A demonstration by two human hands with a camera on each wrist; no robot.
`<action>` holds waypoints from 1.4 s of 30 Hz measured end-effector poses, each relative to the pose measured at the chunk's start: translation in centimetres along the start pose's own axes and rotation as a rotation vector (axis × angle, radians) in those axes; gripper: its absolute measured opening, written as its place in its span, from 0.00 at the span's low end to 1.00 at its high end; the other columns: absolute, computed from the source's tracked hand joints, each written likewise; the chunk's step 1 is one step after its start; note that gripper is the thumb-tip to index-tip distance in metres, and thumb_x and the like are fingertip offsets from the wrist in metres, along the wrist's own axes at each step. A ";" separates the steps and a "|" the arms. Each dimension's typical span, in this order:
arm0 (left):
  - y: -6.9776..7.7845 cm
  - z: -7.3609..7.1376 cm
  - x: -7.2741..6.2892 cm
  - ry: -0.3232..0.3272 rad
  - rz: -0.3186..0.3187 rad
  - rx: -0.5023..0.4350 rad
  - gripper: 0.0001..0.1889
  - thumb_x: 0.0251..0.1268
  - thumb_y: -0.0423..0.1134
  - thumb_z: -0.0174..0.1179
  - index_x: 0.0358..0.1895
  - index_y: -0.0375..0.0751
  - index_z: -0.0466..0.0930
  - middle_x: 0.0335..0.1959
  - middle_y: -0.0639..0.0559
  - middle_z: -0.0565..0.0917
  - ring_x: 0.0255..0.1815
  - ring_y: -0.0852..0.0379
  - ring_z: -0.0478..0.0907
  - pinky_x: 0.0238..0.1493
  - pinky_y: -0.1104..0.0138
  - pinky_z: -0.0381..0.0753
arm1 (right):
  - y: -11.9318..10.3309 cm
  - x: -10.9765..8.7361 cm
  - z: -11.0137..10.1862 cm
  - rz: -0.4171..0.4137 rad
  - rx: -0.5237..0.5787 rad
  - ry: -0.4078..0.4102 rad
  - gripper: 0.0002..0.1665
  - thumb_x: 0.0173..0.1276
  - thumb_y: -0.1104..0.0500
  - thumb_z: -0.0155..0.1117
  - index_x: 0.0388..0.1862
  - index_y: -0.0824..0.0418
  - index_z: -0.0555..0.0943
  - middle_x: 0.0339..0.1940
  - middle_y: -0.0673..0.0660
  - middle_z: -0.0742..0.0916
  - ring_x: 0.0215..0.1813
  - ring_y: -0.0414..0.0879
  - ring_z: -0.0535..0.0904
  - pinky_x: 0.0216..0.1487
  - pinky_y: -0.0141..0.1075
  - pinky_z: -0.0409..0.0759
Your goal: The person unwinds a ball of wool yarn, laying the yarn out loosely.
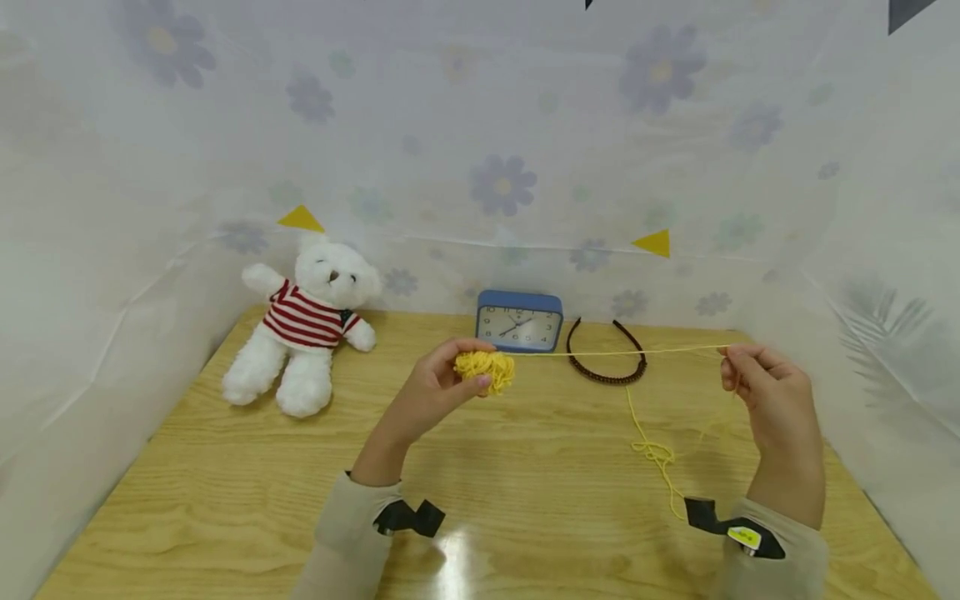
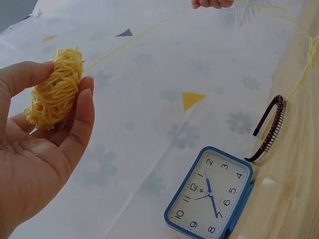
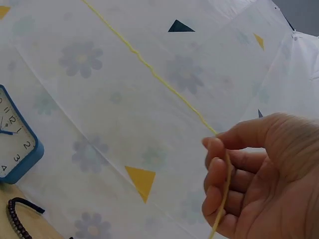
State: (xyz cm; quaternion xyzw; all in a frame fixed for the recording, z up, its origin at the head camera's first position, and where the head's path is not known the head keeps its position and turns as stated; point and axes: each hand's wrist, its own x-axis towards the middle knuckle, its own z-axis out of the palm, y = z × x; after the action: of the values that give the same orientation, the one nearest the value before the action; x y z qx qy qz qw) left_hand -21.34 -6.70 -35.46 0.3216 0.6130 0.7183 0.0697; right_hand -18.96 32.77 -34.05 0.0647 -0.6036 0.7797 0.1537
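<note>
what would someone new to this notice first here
Probably the bright yellow yarn bundle in the left grip, with one strand stretched across to the right grip. Next, the white teddy bear at the back left of the table, and the blue clock standing left of the dark headband.

Left hand [image 2: 42,149] holding yellow yarn bundle [image 2: 56,89], strand [image 2: 130,44] running to right hand [image 2: 213,3], blue clock [image 2: 209,194], dark headband [image 2: 272,132] to its right

Oblong yellow yarn bundle [image 1: 484,371]: shows plain yellow
Fluffy white plush bear [image 1: 317,265]: wears red-and-white striped shirt [image 1: 303,318]
Rectangular blue-framed clock [image 1: 519,323]: pairs blue with black-on-white
White sheet backdrop [image 1: 420,92]: carries lilac flowers [image 1: 504,185], yellow triangles [image 1: 657,242]
</note>
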 end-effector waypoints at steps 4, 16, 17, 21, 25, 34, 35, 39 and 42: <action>0.2 0.1 0.0 -0.006 -0.003 -0.005 0.21 0.67 0.32 0.57 0.60 0.26 0.66 0.47 0.41 0.72 0.38 0.58 0.76 0.39 0.70 0.80 | 0.5 0.1 -0.4 0.065 -0.372 -0.207 0.08 0.73 0.63 0.53 0.41 0.65 0.80 0.33 0.47 0.83 0.35 0.39 0.76 0.38 0.25 0.74; -0.2 1.0 0.2 -0.075 0.031 0.098 0.23 0.67 0.31 0.56 0.64 0.28 0.66 0.50 0.36 0.73 0.33 0.61 0.75 0.35 0.71 0.79 | 2.7 1.0 2.4 0.199 -0.835 -0.673 0.13 0.74 0.57 0.53 0.47 0.65 0.76 0.47 0.59 0.80 0.49 0.44 0.76 0.46 0.34 0.77; -0.3 1.0 0.3 -0.086 0.032 0.096 0.23 0.67 0.31 0.56 0.64 0.27 0.66 0.49 0.36 0.73 0.32 0.61 0.75 0.34 0.72 0.79 | 3.0 1.1 2.7 0.211 -0.840 -0.714 0.14 0.73 0.57 0.54 0.49 0.66 0.76 0.49 0.60 0.80 0.50 0.47 0.76 0.47 0.35 0.77; -0.5 1.3 0.3 -0.117 0.009 0.070 0.23 0.68 0.32 0.56 0.64 0.29 0.66 0.47 0.36 0.74 0.34 0.59 0.77 0.36 0.70 0.80 | 3.9 1.1 4.4 0.221 -0.848 -0.843 0.21 0.73 0.56 0.55 0.59 0.67 0.73 0.56 0.64 0.78 0.57 0.60 0.74 0.51 0.38 0.77; -0.6 1.8 0.4 -0.145 -0.011 0.031 0.25 0.68 0.37 0.57 0.65 0.30 0.65 0.50 0.37 0.73 0.40 0.56 0.78 0.41 0.68 0.81 | 4.7 0.8 6.7 0.180 -0.770 -0.874 0.22 0.72 0.56 0.56 0.61 0.64 0.71 0.60 0.65 0.76 0.61 0.63 0.71 0.54 0.39 0.76; -0.7 2.2 0.5 -0.201 -0.008 -0.028 0.24 0.69 0.32 0.55 0.65 0.27 0.63 0.54 0.36 0.72 0.43 0.57 0.77 0.43 0.68 0.80 | 5.6 -0.5 11.4 0.145 -0.293 -0.904 0.28 0.72 0.66 0.53 0.70 0.65 0.61 0.68 0.60 0.68 0.65 0.46 0.67 0.57 0.37 0.74; -0.7 2.2 0.5 -0.199 -0.011 -0.025 0.24 0.69 0.32 0.54 0.65 0.27 0.63 0.54 0.36 0.72 0.43 0.57 0.77 0.43 0.68 0.80 | 5.6 -0.6 11.7 0.149 -0.256 -0.901 0.27 0.72 0.66 0.52 0.69 0.65 0.62 0.67 0.59 0.70 0.64 0.46 0.69 0.56 0.37 0.75; -0.8 2.2 0.4 -0.189 -0.010 -0.008 0.24 0.69 0.31 0.54 0.65 0.29 0.63 0.49 0.37 0.73 0.41 0.57 0.77 0.41 0.69 0.80 | 5.5 -0.9 12.2 0.092 -0.182 -0.878 0.16 0.72 0.67 0.52 0.57 0.66 0.74 0.49 0.52 0.81 0.50 0.43 0.78 0.49 0.37 0.79; -0.9 2.2 0.4 -0.182 -0.006 0.008 0.23 0.69 0.31 0.54 0.65 0.29 0.63 0.46 0.39 0.74 0.39 0.57 0.77 0.40 0.69 0.80 | 5.0 -1.1 12.2 0.038 -0.203 -0.818 0.09 0.72 0.67 0.52 0.45 0.61 0.79 0.35 0.50 0.82 0.38 0.43 0.79 0.45 0.37 0.80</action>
State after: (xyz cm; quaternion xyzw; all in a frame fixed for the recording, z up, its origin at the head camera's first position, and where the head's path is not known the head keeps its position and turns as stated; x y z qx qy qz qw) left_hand -20.72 -4.41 -35.98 0.3840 0.6080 0.6834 0.1261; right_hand -20.52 19.78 -35.75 0.3420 -0.6899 0.6290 -0.1074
